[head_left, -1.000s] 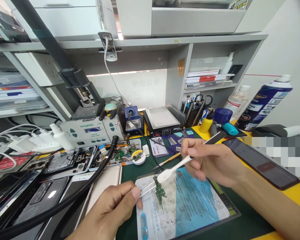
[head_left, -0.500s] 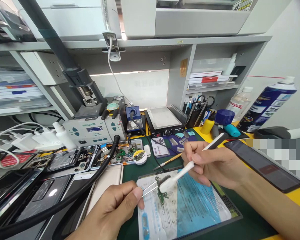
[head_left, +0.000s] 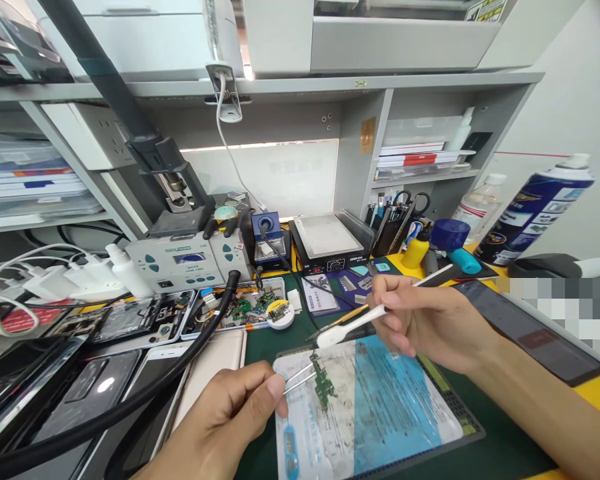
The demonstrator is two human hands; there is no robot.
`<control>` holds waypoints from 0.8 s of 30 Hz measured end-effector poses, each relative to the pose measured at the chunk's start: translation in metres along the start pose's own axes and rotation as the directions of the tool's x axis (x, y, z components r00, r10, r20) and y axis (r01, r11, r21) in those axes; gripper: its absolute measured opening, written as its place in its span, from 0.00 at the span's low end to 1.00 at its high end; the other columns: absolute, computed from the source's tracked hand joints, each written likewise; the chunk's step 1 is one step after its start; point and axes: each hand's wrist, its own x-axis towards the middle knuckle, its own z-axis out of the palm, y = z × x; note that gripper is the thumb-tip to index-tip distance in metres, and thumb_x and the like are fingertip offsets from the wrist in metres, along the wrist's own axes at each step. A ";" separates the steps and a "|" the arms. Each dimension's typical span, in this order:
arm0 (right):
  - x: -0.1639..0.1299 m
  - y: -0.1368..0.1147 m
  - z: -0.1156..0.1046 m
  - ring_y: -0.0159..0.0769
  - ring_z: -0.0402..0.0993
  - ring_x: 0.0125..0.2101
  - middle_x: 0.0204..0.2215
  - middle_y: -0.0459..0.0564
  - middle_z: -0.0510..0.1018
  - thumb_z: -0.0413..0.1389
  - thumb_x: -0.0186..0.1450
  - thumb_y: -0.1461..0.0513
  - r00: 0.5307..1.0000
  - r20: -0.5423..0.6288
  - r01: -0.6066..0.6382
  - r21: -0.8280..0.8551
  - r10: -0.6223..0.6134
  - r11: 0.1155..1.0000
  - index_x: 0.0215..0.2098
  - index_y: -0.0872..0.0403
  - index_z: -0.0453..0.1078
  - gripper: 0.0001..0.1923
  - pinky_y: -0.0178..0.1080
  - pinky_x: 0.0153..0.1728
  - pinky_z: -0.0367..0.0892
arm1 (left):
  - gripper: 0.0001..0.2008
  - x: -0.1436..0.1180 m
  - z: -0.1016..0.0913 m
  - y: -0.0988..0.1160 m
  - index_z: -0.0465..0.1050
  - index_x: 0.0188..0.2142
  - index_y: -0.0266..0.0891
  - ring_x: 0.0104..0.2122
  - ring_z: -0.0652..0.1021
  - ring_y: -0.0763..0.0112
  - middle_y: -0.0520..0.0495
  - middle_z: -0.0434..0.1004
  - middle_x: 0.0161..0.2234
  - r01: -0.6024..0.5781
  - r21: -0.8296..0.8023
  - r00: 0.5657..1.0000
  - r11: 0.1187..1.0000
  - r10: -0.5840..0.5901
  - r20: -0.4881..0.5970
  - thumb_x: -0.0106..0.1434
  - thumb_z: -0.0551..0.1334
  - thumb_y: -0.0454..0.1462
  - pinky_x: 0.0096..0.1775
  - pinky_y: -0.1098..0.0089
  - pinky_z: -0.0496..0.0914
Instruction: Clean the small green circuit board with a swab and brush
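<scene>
Gripping a white plastic brush (head_left: 350, 325), right hand (head_left: 425, 320) hovers over stained blue-white mat (head_left: 380, 407) on green bench w/ grey shelving; left hand (head_left: 230, 420) pinches steel tweezers (head_left: 297, 381) holding small green PCB (head_left: 323, 385) on mat.

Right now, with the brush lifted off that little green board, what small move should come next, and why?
Probably lower the white brush back onto the green circuit board. The right hand holds its head just above and behind the board, while the left hand pins the board with tweezers on the mat.
</scene>
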 end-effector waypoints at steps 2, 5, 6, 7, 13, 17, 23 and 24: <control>0.000 0.000 -0.001 0.31 0.72 0.16 0.19 0.45 0.74 0.62 0.62 0.64 1.000 0.013 -0.016 -0.003 0.016 1.000 0.24 0.56 0.70 0.10 0.31 0.17 0.62 | 0.30 0.000 0.000 0.000 0.70 0.29 0.38 0.20 0.50 0.76 0.62 0.44 0.18 -0.005 0.006 1.000 1.000 0.005 0.007 0.65 0.55 0.62 0.24 0.70 0.44; 0.000 0.001 0.000 0.32 0.73 0.15 0.18 0.46 0.74 0.63 0.61 0.64 0.999 0.018 -0.032 -0.009 0.032 0.999 0.24 0.57 0.70 0.10 0.31 0.16 0.61 | 0.29 0.000 0.000 -0.001 0.70 0.28 0.38 0.20 0.50 0.77 0.62 0.44 0.18 -0.019 0.009 1.000 1.000 0.019 0.001 0.65 0.55 0.61 0.24 0.70 0.44; 0.000 0.000 0.000 0.31 0.73 0.16 0.19 0.46 0.74 0.62 0.62 0.64 1.000 0.008 -0.026 -0.010 0.026 1.000 0.24 0.57 0.71 0.09 0.31 0.16 0.62 | 0.29 0.000 0.000 -0.001 0.70 0.28 0.38 0.20 0.50 0.76 0.62 0.45 0.18 -0.025 0.010 1.000 1.000 0.025 -0.006 0.66 0.55 0.61 0.24 0.70 0.44; 0.000 0.000 0.000 0.30 0.73 0.16 0.19 0.45 0.74 0.62 0.62 0.64 1.000 -0.003 -0.016 -0.007 0.016 1.000 0.24 0.56 0.71 0.10 0.31 0.17 0.63 | 0.28 0.000 0.000 -0.002 0.70 0.28 0.38 0.20 0.51 0.76 0.62 0.45 0.18 -0.028 0.010 1.000 1.000 0.028 -0.014 0.66 0.55 0.61 0.24 0.70 0.45; -0.001 -0.001 0.001 0.31 0.73 0.15 0.17 0.45 0.75 0.62 0.62 0.63 0.999 -0.012 -0.036 -0.008 0.035 0.999 0.25 0.56 0.72 0.09 0.31 0.17 0.64 | 0.29 -0.002 0.000 -0.001 0.71 0.29 0.39 0.20 0.49 0.76 0.62 0.44 0.18 -0.027 0.077 1.000 0.997 0.028 -0.012 0.66 0.53 0.61 0.23 0.70 0.44; -0.002 0.000 0.001 0.30 0.73 0.16 0.18 0.45 0.76 0.62 0.63 0.63 0.999 -0.035 -0.033 -0.027 0.032 0.999 0.28 0.56 0.73 0.07 0.30 0.17 0.64 | 0.28 -0.001 0.000 -0.003 0.71 0.29 0.39 0.20 0.50 0.76 0.61 0.44 0.18 -0.042 0.122 0.999 0.992 0.046 -0.029 0.68 0.52 0.60 0.23 0.71 0.46; -0.002 -0.001 0.001 0.30 0.73 0.15 0.17 0.45 0.76 0.64 0.62 0.61 0.999 -0.040 -0.028 -0.041 0.027 0.999 0.28 0.56 0.73 0.08 0.30 0.17 0.64 | 0.28 -0.001 0.000 -0.007 0.71 0.29 0.40 0.20 0.49 0.76 0.61 0.43 0.18 -0.042 0.135 0.998 0.990 0.048 -0.040 0.68 0.52 0.59 0.23 0.71 0.45; -0.001 -0.001 0.002 0.31 0.73 0.15 0.17 0.46 0.76 0.64 0.62 0.61 0.999 -0.035 -0.035 -0.047 0.033 0.998 0.27 0.57 0.73 0.08 0.30 0.17 0.64 | 0.27 -0.001 0.000 -0.007 0.71 0.29 0.40 0.20 0.49 0.76 0.61 0.43 0.18 -0.048 0.134 0.998 0.990 0.053 -0.037 0.68 0.52 0.59 0.23 0.71 0.45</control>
